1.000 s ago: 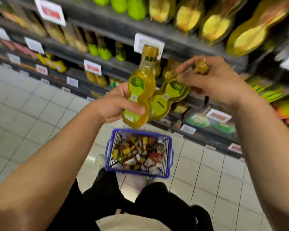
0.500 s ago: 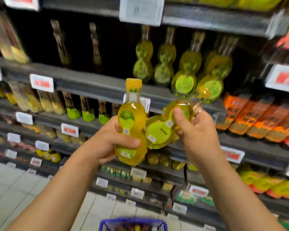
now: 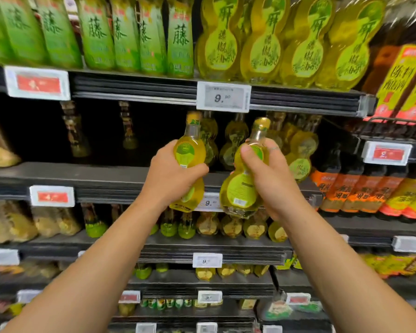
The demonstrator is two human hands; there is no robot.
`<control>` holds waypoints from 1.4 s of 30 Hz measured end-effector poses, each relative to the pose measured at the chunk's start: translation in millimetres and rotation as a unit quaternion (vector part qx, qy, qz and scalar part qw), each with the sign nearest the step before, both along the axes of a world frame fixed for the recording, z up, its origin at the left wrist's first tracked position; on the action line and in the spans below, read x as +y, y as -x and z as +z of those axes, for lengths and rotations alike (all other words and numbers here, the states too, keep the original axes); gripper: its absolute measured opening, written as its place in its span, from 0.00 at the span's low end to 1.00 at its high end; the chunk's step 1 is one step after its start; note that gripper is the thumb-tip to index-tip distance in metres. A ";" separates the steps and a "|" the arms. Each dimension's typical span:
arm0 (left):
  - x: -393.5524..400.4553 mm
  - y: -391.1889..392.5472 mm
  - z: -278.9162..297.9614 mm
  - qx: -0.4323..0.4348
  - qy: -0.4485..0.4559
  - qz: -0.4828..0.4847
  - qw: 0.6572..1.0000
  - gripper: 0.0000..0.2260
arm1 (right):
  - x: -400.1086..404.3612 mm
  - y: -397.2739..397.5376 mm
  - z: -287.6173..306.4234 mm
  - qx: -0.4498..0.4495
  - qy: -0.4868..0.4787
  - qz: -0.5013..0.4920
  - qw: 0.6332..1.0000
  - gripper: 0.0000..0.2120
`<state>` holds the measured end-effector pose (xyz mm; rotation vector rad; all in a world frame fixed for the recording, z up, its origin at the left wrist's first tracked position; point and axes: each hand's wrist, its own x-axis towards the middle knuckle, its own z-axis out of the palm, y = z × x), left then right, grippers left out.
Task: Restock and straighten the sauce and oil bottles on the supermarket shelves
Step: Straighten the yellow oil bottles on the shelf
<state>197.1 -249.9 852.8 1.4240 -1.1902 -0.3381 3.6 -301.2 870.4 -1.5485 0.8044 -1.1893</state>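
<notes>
Both hands were raised in front of the second shelf [image 3: 101,175] from the top, each holding one gourd-shaped bottle of yellow oil. The left hand [image 3: 171,175] had fingers and thumb curled round the waist of the left bottle [image 3: 189,152], which stood close to upright, yellow cap uppermost. The right hand [image 3: 267,179] gripped the right bottle [image 3: 241,191] round its upper bulb, thumb across the front; a ring showed on one finger. That bottle leaned slightly, its cap tipped to the right. The two bottles were just beside each other but apart, held on the near side of the shelf edge and partly covering a price tag [image 3: 210,202] reading 9.90.

Farther in on the same shelf stood a row of matching bottles [image 3: 298,150], directly behind the held pair. To their left the shelf was dark, with two slim bottles [image 3: 76,133] set deep inside. The top shelf carried green-labelled bottles [image 3: 94,32] at left and larger gourd bottles [image 3: 262,39] at right.
</notes>
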 end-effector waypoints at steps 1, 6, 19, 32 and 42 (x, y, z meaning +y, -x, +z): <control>-5.3 -3.8 -1.2 0.004 -0.007 -0.005 1.000 0.16 | -3.1 -3.8 -0.2 0.037 0.032 -0.020 0.999 0.09; -28.2 -21.2 -0.9 0.004 0.034 -0.050 0.998 0.22 | -31.1 -10.5 0.8 0.181 0.131 -0.036 0.974 0.22; -67.3 -19.0 -17.9 -0.018 0.042 -0.089 0.995 0.28 | -58.5 -13.7 -14.0 0.225 0.153 -0.097 0.958 0.16; -36.3 -30.1 -23.9 -0.068 -0.061 -0.005 0.996 0.24 | -12.4 33.7 -0.1 0.445 0.238 -0.172 0.846 0.40; -19.9 -21.8 -43.7 -0.100 -0.014 0.059 0.993 0.26 | 10.9 -58.8 -6.1 0.290 0.229 -0.017 0.929 0.29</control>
